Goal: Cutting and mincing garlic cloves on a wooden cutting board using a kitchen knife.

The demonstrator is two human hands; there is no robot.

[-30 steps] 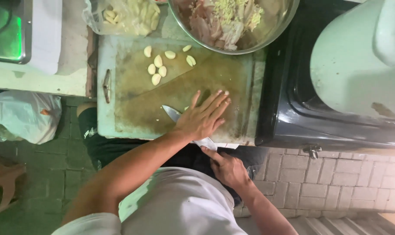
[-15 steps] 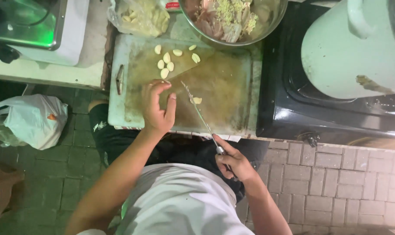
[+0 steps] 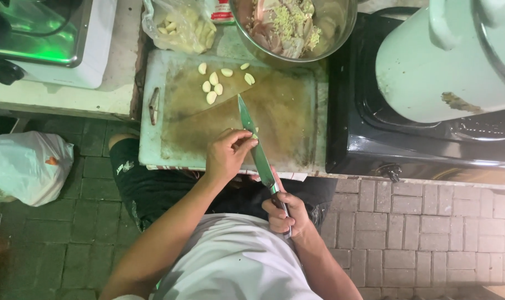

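Now, over on the far left a white plastic bag (image 3: 27, 166) slumps on the brick floor, and above it a white appliance with a shiny steel top (image 3: 52, 39) sits on the counter. Moving in, a clear bag of peeled garlic (image 3: 180, 25) leans at the top edge of the worn cutting board (image 3: 174, 111), with a handful of loose cloves (image 3: 216, 86) scattered just below it. The left hand (image 3: 227, 155) is bunched up, fingertips curled down onto a single clove (image 3: 254, 133) near the board's front edge, pinning it right against the flat of the blade. The knife (image 3: 251, 133) runs long and narrow from the cloves back toward the body, and the right hand (image 3: 283, 214) is wrapped tight round its handle, well off the board's edge. Above, a steel bowl of raw meat and chopped garlic (image 3: 294, 28) touches the board's top; to the right a big pale green pot (image 3: 447, 61) stands on a black stove (image 3: 374, 139). Risk here, as I judge it: those left fingertips sit touching the blade, so a slip of the small round clove could roll the edge onto them, and a grip that far back gives loose control of the tip
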